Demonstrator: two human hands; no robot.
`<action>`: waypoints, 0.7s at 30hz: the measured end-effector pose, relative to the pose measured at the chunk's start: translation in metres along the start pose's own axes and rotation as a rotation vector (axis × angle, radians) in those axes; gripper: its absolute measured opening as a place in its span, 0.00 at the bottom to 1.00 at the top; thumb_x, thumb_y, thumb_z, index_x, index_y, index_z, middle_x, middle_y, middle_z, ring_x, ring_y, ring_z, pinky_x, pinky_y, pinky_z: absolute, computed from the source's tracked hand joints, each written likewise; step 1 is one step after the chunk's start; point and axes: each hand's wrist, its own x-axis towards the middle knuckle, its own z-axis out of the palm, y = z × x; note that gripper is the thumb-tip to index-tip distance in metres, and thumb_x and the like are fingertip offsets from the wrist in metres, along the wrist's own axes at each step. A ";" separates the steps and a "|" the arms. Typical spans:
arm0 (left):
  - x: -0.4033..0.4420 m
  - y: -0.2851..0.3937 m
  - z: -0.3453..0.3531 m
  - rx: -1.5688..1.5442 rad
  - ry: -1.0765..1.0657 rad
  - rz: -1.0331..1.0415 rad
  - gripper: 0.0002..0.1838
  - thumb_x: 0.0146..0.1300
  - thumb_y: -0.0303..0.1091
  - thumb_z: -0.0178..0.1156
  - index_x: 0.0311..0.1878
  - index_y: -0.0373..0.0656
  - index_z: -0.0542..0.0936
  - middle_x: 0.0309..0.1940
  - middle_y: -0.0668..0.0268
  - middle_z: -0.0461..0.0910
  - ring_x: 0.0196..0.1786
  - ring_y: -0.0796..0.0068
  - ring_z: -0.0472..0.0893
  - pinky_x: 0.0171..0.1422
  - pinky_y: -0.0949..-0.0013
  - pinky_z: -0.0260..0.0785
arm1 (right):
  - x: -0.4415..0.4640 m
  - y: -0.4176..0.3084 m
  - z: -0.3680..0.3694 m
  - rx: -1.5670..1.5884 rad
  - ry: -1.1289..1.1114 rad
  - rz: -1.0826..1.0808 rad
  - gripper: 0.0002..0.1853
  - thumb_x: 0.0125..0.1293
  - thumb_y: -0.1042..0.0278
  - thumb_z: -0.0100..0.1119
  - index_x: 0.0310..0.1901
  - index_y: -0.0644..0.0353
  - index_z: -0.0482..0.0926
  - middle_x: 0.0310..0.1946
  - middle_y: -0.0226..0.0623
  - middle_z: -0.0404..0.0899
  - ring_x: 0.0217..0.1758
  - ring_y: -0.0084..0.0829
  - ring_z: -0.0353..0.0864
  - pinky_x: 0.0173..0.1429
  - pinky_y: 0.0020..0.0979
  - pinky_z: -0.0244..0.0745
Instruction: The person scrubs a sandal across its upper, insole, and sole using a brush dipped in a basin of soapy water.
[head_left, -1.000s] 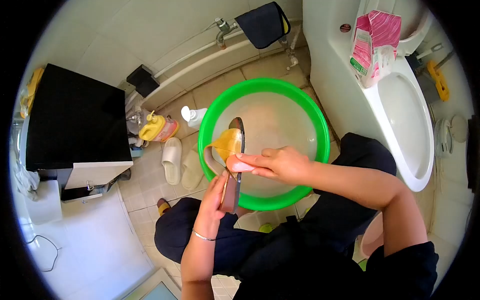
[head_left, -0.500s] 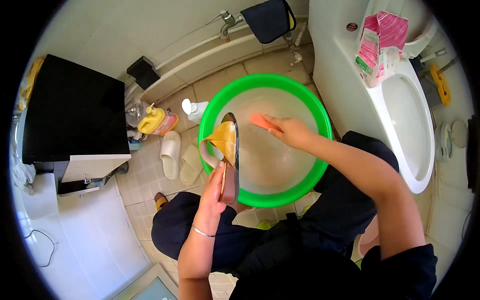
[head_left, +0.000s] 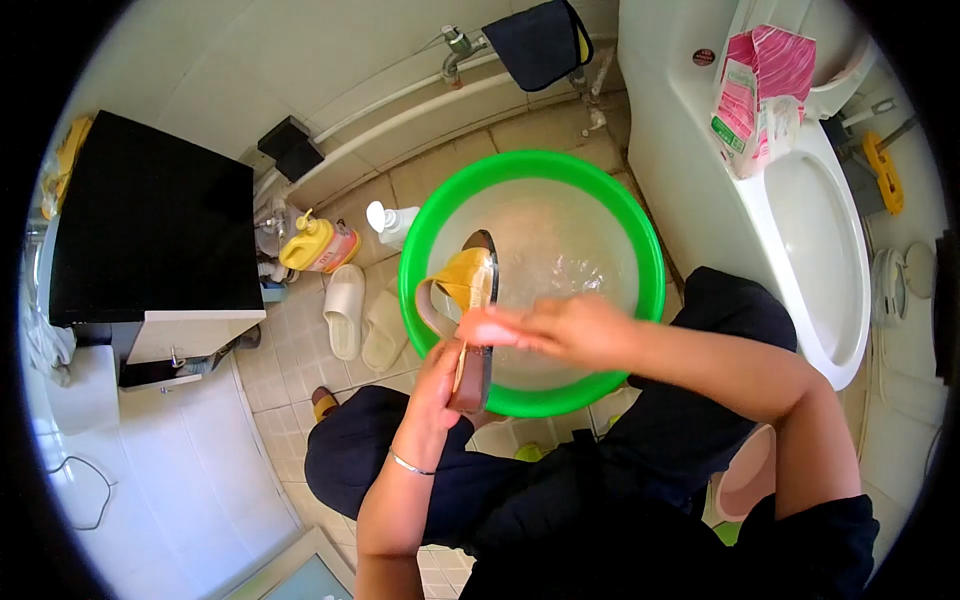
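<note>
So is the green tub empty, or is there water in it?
Not empty: the tub holds cloudy water, which ripples and glints beyond the right hand. How deep, I can't tell.

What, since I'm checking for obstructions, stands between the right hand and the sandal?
Only the pinkish item in the right hand, up against or just over the sandal; blur hides the exact contact. Nothing else visible intervenes: the left hand grips near the heel.

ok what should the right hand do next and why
Probably stroke the pinkish object toward the strap of the slide sandal: the right hand holds it close by, the left hand grips the heel, and the toe is over the green basin.
</note>
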 end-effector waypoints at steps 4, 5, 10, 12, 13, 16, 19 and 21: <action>-0.002 0.002 -0.001 -0.025 -0.022 -0.079 0.19 0.66 0.52 0.55 0.41 0.44 0.73 0.27 0.63 0.77 0.26 0.73 0.77 0.28 0.72 0.71 | 0.005 0.007 0.007 0.116 0.003 0.115 0.23 0.69 0.48 0.43 0.64 0.39 0.67 0.35 0.46 0.79 0.36 0.48 0.81 0.42 0.46 0.77; 0.002 0.004 -0.002 -0.021 -0.029 -0.064 0.19 0.66 0.52 0.55 0.41 0.44 0.73 0.27 0.63 0.77 0.26 0.73 0.77 0.28 0.72 0.71 | 0.004 0.003 0.011 0.119 0.004 0.071 0.23 0.70 0.48 0.43 0.64 0.39 0.67 0.35 0.46 0.79 0.35 0.48 0.81 0.41 0.46 0.77; -0.001 -0.003 -0.006 -0.031 -0.005 -0.105 0.19 0.67 0.53 0.52 0.40 0.44 0.72 0.27 0.63 0.77 0.25 0.73 0.77 0.27 0.72 0.71 | 0.004 0.011 0.016 0.125 -0.007 0.142 0.25 0.70 0.50 0.45 0.68 0.31 0.59 0.39 0.48 0.80 0.39 0.50 0.81 0.44 0.46 0.76; 0.003 -0.001 -0.015 -0.059 -0.061 -0.127 0.19 0.67 0.53 0.52 0.40 0.44 0.72 0.27 0.63 0.77 0.25 0.73 0.76 0.28 0.72 0.71 | -0.001 0.001 0.020 0.073 0.052 0.021 0.26 0.68 0.50 0.49 0.68 0.33 0.61 0.34 0.48 0.79 0.37 0.49 0.80 0.42 0.44 0.76; 0.005 -0.002 -0.019 -0.094 -0.102 -0.160 0.19 0.68 0.53 0.51 0.40 0.44 0.72 0.27 0.63 0.76 0.25 0.73 0.76 0.28 0.72 0.71 | 0.000 -0.001 0.021 0.050 0.076 -0.043 0.26 0.67 0.51 0.51 0.67 0.34 0.63 0.31 0.48 0.78 0.36 0.49 0.80 0.41 0.43 0.76; 0.004 -0.004 -0.022 -0.055 -0.091 -0.124 0.20 0.67 0.54 0.51 0.39 0.44 0.73 0.27 0.63 0.76 0.27 0.72 0.77 0.28 0.72 0.71 | 0.017 0.023 0.032 0.147 0.138 0.086 0.26 0.68 0.48 0.48 0.67 0.36 0.62 0.38 0.51 0.79 0.40 0.52 0.79 0.47 0.45 0.75; -0.004 -0.003 -0.008 0.044 0.003 -0.070 0.19 0.67 0.53 0.53 0.39 0.44 0.74 0.27 0.65 0.77 0.27 0.73 0.77 0.30 0.72 0.72 | 0.033 0.072 0.036 0.176 0.143 0.287 0.25 0.69 0.48 0.46 0.67 0.38 0.63 0.41 0.52 0.80 0.43 0.53 0.79 0.49 0.47 0.74; -0.005 -0.005 -0.018 0.113 -0.065 -0.053 0.18 0.67 0.51 0.55 0.41 0.43 0.75 0.30 0.67 0.78 0.29 0.76 0.78 0.32 0.73 0.72 | 0.033 0.100 0.057 0.181 0.114 0.413 0.25 0.69 0.49 0.45 0.66 0.39 0.64 0.41 0.52 0.80 0.44 0.52 0.79 0.49 0.46 0.74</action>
